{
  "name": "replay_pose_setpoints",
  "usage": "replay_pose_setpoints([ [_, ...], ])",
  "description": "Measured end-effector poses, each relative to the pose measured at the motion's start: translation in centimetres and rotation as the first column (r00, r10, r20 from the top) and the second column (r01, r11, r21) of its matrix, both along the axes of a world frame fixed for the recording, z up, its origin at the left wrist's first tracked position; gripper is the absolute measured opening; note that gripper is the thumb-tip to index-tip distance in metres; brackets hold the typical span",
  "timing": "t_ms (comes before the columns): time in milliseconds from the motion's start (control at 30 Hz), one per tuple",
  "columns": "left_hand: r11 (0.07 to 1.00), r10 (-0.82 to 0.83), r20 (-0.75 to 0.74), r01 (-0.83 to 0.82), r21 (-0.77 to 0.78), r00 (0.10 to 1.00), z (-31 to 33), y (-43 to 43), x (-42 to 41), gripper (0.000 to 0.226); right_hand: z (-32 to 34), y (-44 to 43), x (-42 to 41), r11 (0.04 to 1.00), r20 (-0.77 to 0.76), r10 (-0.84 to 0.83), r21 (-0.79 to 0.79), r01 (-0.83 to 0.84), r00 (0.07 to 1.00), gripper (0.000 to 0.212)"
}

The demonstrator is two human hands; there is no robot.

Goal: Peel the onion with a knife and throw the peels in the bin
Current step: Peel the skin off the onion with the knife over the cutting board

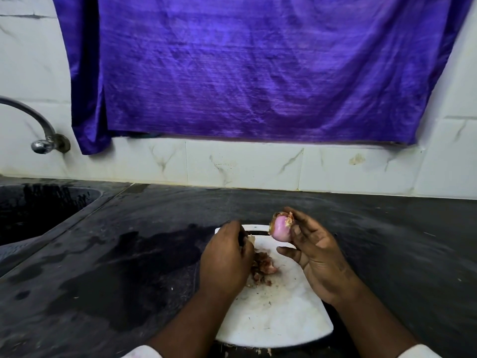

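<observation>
A small pink onion [280, 229], partly peeled with dry skin still clinging to its top and left side, is held up in the fingertips of my right hand [317, 257] above the far end of a white cutting board [278, 313]. My left hand [224, 259] rests knuckles-up on the board's left side, fingers closed around a dark handle that looks like the knife [242, 240]; its blade is hidden. A scrap of peel pokes out by those fingers. A pile of reddish-brown peels [263, 268] lies on the board just right of that hand. No bin is in view.
The board sits on a dark stone counter [387, 241] with a wet patch [134, 257] to its left. A black sink [38, 210] and a chrome tap [41, 143] are at far left. A purple cloth [258, 73] hangs over the tiled wall behind.
</observation>
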State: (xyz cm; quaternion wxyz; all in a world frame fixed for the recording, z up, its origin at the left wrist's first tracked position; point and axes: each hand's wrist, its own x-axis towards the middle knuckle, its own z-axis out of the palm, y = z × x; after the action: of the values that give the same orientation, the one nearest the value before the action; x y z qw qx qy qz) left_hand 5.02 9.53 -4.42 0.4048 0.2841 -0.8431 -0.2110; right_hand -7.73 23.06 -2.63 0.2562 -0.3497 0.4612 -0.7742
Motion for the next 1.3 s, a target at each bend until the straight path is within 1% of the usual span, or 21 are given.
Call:
replay_pose_setpoints([
  [133,1.0,0.018,0.031,-0.018,-0.016,0.999,-0.1,-0.1,0.1,0.01,0.0,0.0,-0.1,0.999,0.054,0.035,-0.018,-0.034,0.998,0.037],
  [200,1.0,-0.008,0.047,0.01,-0.028,0.999,-0.2,-0.1,0.1,0.005,0.1,0.0,0.1,0.997,0.103,0.072,-0.034,-0.069,0.992,0.035],
  [300,0.995,-0.06,0.028,0.062,-0.077,0.998,-0.1,-0.2,0.1,0.012,0.0,0.1,-0.1,0.995,0.134,0.099,-0.03,-0.096,0.986,0.035],
  [367,0.985,-0.124,-0.045,0.118,-0.128,0.991,0.2,0.1,0.2,0.008,-0.1,0.1,-0.2,0.996,0.111,0.092,-0.008,-0.092,0.989,0.039],
  [400,0.977,-0.164,-0.089,0.149,-0.156,0.983,0.4,0.4,0.2,0.007,-0.1,0.1,-0.2,0.997,0.092,0.08,0.011,-0.081,0.993,0.047],
  [433,0.967,-0.203,-0.128,0.178,-0.179,0.971,0.6,0.6,0.3,0.011,-0.2,0.1,-0.2,0.997,0.068,0.072,0.03,-0.074,0.995,0.059],
  [467,0.957,-0.24,-0.157,0.207,-0.202,0.958,0.7,0.9,0.4,0.016,-0.2,0.1,-0.1,0.997,0.052,0.066,0.046,-0.069,0.996,0.066],
  [500,0.947,-0.271,-0.171,0.231,-0.225,0.947,0.9,1.1,0.5,0.02,-0.4,0.1,-0.2,0.997,0.036,0.054,0.058,-0.056,0.998,0.064],
  [567,0.927,-0.314,-0.17,0.264,-0.266,0.934,1.0,1.2,0.6,0.022,-0.4,0.1,-0.1,0.997,0.011,0.04,0.064,-0.04,0.999,0.051],
  [600,0.923,-0.323,-0.167,0.271,-0.275,0.931,0.9,1.2,0.6,0.022,-0.3,0.1,0.1,0.997,0.0,0.039,0.067,-0.039,0.999,0.048],
  [900,0.925,-0.351,-0.199,0.305,-0.228,0.915,0.8,1.2,0.6,0.008,-0.3,0.0,0.1,0.998,-0.092,0.034,0.061,-0.029,0.995,0.05],
  [1033,0.926,-0.353,-0.204,0.31,-0.216,0.913,0.8,1.2,0.6,0.007,-0.4,-0.1,0.2,0.998,-0.085,0.045,0.054,-0.04,0.995,0.056],
  [1100,0.94,-0.317,-0.211,0.278,-0.196,0.925,0.7,1.1,0.6,0.009,-0.3,-0.1,0.3,0.997,-0.076,0.057,0.056,-0.053,0.995,0.06],
  [1233,0.977,-0.184,-0.186,0.158,-0.146,0.965,0.3,0.5,0.4,0.008,-0.2,-0.1,0.2,0.995,-0.035,0.099,0.033,-0.098,0.994,0.063],
  [1300,0.984,-0.145,-0.162,0.126,-0.122,0.976,0.1,0.4,0.3,0.009,-0.3,-0.1,0.2,0.993,-0.023,0.107,0.046,-0.106,0.994,0.055],
])
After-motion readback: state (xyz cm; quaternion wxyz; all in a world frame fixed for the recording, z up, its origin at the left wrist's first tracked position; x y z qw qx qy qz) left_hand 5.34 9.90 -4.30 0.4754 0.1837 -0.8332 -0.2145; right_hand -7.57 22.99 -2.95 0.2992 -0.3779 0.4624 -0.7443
